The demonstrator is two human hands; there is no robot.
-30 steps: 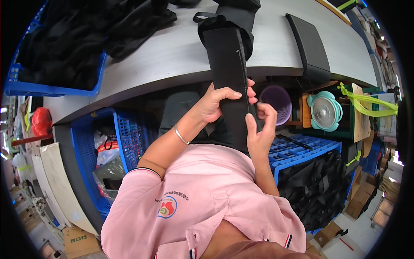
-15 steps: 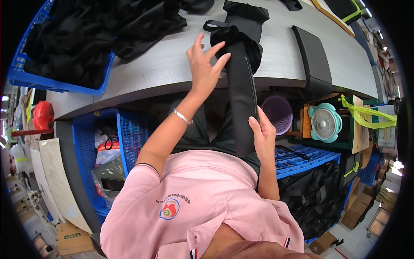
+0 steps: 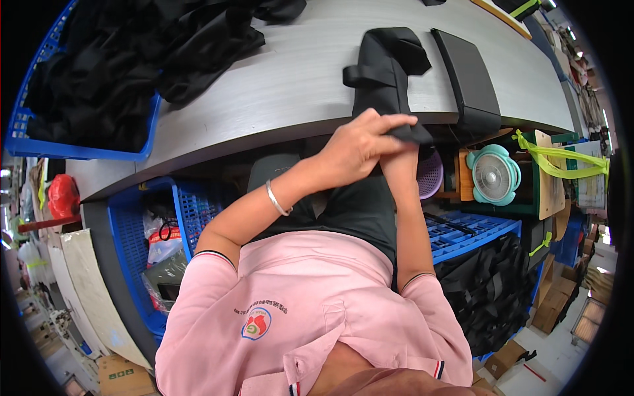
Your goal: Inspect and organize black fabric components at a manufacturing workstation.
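A long black fabric piece (image 3: 383,86) with a short strap loop (image 3: 356,76) on its left side lies over the table's front edge, its far end folded to the right. My left hand (image 3: 360,146) reaches across my right hand (image 3: 399,162) at the near end of this piece. Its fingers close about the black cloth, with two of them pointing right. My right hand is under the left, its fingers mostly covered by the cloth and the other hand; it grips the same end.
A blue crate (image 3: 86,150) heaped with black cloth stands at the table's (image 3: 290,72) left. To the right lies a flat black panel (image 3: 469,79). Below are a purple bin (image 3: 429,177), a turquoise fan (image 3: 494,175), a blue basket (image 3: 195,211) and a blue crate (image 3: 472,241) with black pieces.
The fabric piece moved off my lap, and it now lies farther right across the table edge. My right hand rose to its near end, and my left hand came down over the right.
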